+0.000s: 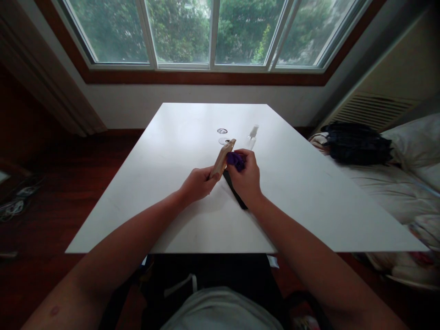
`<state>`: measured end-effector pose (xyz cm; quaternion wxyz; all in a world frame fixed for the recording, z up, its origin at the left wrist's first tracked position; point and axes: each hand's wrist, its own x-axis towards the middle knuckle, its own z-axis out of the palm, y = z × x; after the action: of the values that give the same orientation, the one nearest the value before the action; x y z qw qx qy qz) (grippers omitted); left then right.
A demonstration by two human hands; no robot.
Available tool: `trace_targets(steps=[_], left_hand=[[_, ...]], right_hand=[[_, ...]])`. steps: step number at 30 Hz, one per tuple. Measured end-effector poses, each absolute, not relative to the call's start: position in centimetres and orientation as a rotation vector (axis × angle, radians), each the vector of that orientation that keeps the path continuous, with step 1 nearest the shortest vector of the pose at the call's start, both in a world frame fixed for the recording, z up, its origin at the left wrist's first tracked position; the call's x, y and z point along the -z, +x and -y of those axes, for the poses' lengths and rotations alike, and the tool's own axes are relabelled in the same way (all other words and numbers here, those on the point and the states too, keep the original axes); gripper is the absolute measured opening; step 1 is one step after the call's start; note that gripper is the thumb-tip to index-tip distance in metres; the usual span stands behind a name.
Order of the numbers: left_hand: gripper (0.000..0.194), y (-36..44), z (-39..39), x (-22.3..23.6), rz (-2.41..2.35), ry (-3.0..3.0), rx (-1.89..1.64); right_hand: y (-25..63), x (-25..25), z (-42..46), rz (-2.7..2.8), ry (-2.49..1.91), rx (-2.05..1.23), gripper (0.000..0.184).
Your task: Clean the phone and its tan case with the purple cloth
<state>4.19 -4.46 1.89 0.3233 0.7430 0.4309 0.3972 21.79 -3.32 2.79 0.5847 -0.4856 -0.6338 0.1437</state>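
My left hand [196, 183] grips the lower end of a flat, tan, phone-shaped object [223, 158] and holds it tilted up over the white table [309, 183]. My right hand [246, 176] is closed on a bunched purple cloth [235, 160] that presses against the upper part of the tan object. A thin black flat object [234, 191] lies on the table under my right hand, mostly hidden by it.
A small clear spray bottle [252, 134] stands just beyond my hands. Two small round discs [222, 131] [224, 140] lie near it. A bed with a dark bag [357, 143] and pillows stands to the right. Windows run along the far wall.
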Motion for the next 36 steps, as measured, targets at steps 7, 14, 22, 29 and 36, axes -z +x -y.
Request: trace_targets(steps=[7, 14, 22, 29, 36], left_hand=[[0.022, 4.0, 4.5, -2.3, -1.151, 2.125, -1.036], [0.025, 3.9, 4.1, -1.7, -1.161, 2.213, -1.002], [0.025, 3.7, 3.4, -1.1, -1.222, 2.261, -0.973], [0.022, 3.6, 2.9, -0.7, -1.137, 2.216, -0.923], [0.041, 3.8, 3.2, -0.9, -1.184, 2.197, -0.925]], right_hand=[[22.3, -2.8, 2.9, 1.382, -1.092, -0.366, 0.024], [22.5, -3.0, 2.9, 1.283, -1.083, -0.419, 0.026], [22.0, -2.8, 4.4, 1.453, -0.898, -0.317, 0.025], [21.5, -2.6, 5.7, 1.772, -0.749, -0.273, 0.037], [22.5, -3.5, 4.6, 1.666, -0.826, -0.087, 0.028]])
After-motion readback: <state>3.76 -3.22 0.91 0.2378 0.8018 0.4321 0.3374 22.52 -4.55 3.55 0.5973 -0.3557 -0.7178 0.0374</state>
